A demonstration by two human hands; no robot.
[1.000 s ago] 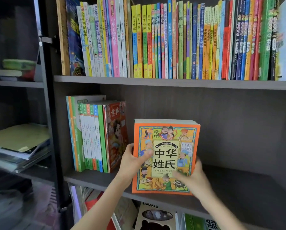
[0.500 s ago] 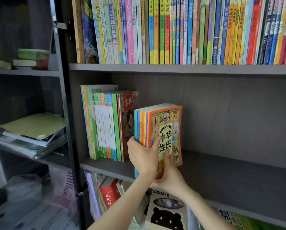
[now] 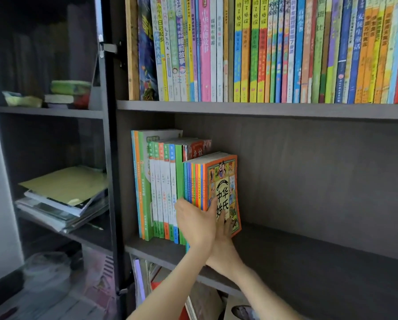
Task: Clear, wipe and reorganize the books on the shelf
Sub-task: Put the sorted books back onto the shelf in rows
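A stack of thin books with an orange illustrated front cover (image 3: 223,181) stands upright on the middle shelf (image 3: 308,255), pressed against the row of green and white books (image 3: 156,188) at the shelf's left end. My left hand (image 3: 194,221) lies over the stack's spines, its thumb hooked onto the orange cover. My right hand (image 3: 223,227) sits behind and under the left one, fingers flat against the cover's lower part. Whether its fingers curl round the stack is hidden.
The shelf above (image 3: 262,107) is packed with colourful upright books (image 3: 262,49). A side cabinet on the left holds flat piles of papers (image 3: 64,199) and small items (image 3: 61,93). More books (image 3: 202,301) show on the shelf below. The middle shelf's right part is bare dark board.
The stack was turned from cover-forward to spine-forward and slid left against the green and white row. Both hands followed it, and the view shifted left and closer.
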